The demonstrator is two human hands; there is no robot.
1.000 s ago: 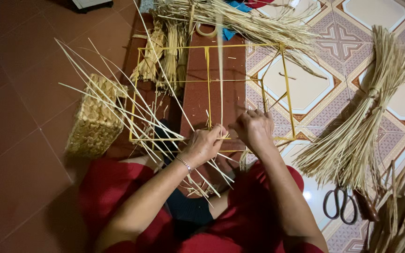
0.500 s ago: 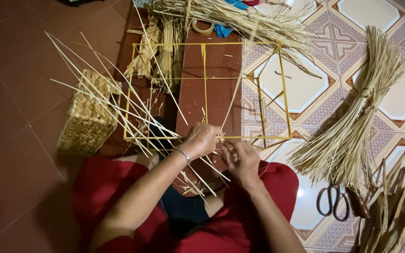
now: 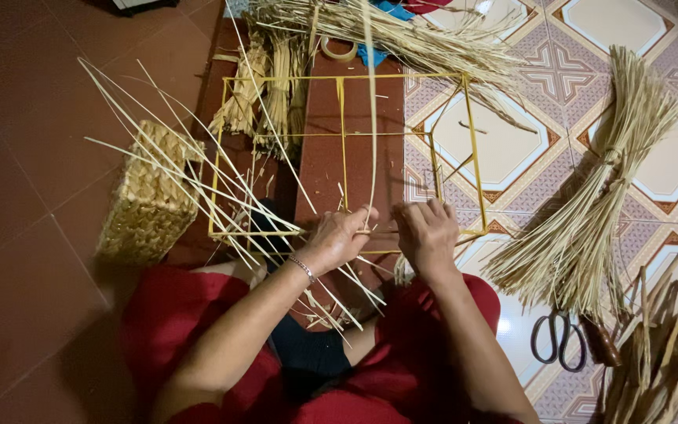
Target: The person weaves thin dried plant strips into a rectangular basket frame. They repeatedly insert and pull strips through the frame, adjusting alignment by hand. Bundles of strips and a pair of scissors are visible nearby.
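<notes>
Nearest the camera, the left hand (image 3: 337, 239) is closed in a pinch on a long pale straw (image 3: 371, 118) that rises straight up over the frame (image 3: 343, 133), thumb and fingertips pressed together right at the frame's near bar. Just beside it the right hand (image 3: 427, 235) rests on that same bar with fingers curled down over it; whether it grips a strand of its own I cannot tell. The frame is thin yellow wire, a box of straight rods lying on the floor (image 3: 25, 196) just in front of the knees, and a fan of loose stiff strands (image 3: 174, 165) sticks out from its left side. From here the thin, dry straw could snap or slip if pulled too sharply against the wire, and the splayed strands on the left look likely to spring loose or tangle if the frame is jostled. To the left of the frame lies a woven basket (image 3: 147, 200), blocky, with a coarse plaited surface. On the right, black-handled scissors (image 3: 559, 341) lie on the patterned tiles near a tied bundle (image 3: 598, 196) of flat, fibrous straw that flares like a broom. Farther off, beyond the frame, more loose straw sheaves (image 3: 402, 31) lie heaped, and a roll of tape (image 3: 339, 51) lies among them.
</notes>
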